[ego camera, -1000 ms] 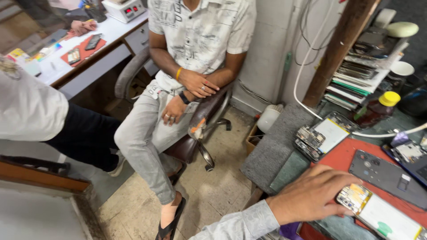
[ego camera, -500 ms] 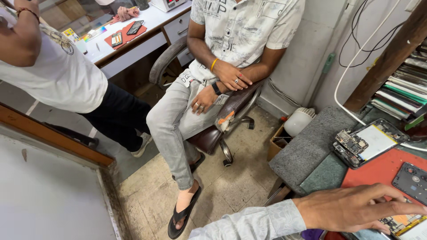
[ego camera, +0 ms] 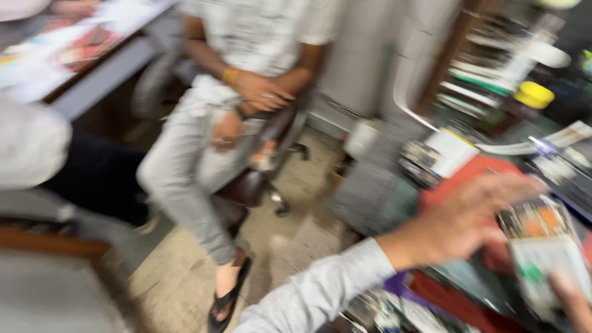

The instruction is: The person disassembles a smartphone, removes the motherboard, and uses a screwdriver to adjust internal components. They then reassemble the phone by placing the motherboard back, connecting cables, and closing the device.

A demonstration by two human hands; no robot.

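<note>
Reaching in from the lower left on a pale grey knitted sleeve, the left hand (ego camera: 462, 225) is arching over the red mat (ego camera: 475, 169) with its fingers loosely spread and curled, their tips touching the near end of an opened phone (ego camera: 542, 246). That phone is lying at the right of the table (ego camera: 370, 185), a flat rectangle showing an orange and dark board section at its upper end and a pale, whitish panel with a small green patch lower down; heavy motion blur is smearing the finer detail. Only the fingertips of the right hand (ego camera: 570, 299) are showing at the bottom right corner, just beside the phone's lower end, and whether they are pinching it or merely resting near it cannot be told. Beyond the mat, a grey felt-like pad is covering the table's left part, with another small flat device (ego camera: 441, 157) lying on it. Farther back, a yellow-lidded jar (ego camera: 533, 95) is standing by stacked shelves. Across the floor, a person in light grey trousers is sitting on a brown swivel chair (ego camera: 253, 185).
</note>
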